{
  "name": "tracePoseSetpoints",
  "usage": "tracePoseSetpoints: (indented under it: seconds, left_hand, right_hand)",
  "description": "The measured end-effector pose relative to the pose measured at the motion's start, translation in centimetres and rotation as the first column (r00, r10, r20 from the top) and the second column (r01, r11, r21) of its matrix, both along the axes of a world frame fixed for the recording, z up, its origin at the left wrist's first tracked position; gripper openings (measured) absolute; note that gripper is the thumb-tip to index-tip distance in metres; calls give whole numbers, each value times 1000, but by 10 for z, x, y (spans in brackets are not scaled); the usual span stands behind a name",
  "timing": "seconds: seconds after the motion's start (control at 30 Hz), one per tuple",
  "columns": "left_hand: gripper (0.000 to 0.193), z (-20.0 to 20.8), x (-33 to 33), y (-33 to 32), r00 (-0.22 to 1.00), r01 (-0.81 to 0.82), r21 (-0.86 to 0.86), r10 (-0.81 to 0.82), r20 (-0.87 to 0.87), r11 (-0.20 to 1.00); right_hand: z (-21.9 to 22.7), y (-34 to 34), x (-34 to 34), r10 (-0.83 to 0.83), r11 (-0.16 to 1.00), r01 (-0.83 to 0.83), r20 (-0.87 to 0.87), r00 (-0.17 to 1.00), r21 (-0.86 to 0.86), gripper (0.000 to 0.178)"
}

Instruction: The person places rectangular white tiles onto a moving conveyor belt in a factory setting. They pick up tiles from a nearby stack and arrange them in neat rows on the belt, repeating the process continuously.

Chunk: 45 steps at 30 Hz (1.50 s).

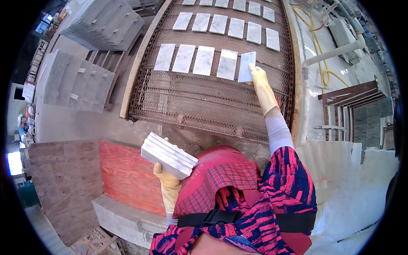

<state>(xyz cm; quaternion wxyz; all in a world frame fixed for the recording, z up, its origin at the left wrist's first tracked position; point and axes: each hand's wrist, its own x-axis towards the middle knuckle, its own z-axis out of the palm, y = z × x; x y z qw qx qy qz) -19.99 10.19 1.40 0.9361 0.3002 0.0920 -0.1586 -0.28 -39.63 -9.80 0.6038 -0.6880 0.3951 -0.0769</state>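
Observation:
My right hand (257, 76), in a cream rubber glove, reaches far out over a wire mesh conveyor belt (191, 97) and grips a marble tile (246, 63) by its near right edge. That tile stands at the right end of the nearest row, beside another marble tile (227, 64) lying on the mesh. Close to my body, my left hand (168, 182), gloved alike, holds a stack of white tiles (168, 155) tilted against my red apron (208, 178). The left thumb presses the stack's near side; most of its other fingers are hidden beneath.
Further rows of tiles (218, 24) lie on the belt, between wooden side rails (142, 55). Stacked grey slabs (78, 80) stand on the left. Low in front sit a red board (129, 174) and a block of tiles (123, 214). A pipe (333, 54) and yellow hose (325, 76) run along the right.

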Motion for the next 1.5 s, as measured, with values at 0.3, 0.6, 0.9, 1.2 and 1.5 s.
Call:
tracePoseSetpoints:
  seconds: [0.3,0.6,0.9,1.2,1.5]
  left_hand:
    - [111,13,24,-23,985,167,-60,-164,48,984]
    - [109,15,63,-57,889,456,-72,-458,-18,887]
    - [76,-12,75,-67,854,396,-185,-435,-286,899]
    - [78,-13,76,-52,945,248,-78,-259,-200,966]
    - [88,-8,61,-31,970,215,-38,-218,-103,976]
  right_hand:
    - [145,85,-78,471,833,-516,-234,850,-197,48]
    - [173,223,-141,733,611,-760,207,649,222,47]
    - [161,138,-138,124,988,-129,-59,991,-90,48]
    - [42,-63,-72,-168,904,68,-204,964,-422,53]
    - [41,-76,-91,-11,829,-233,-431,902,-509,55]
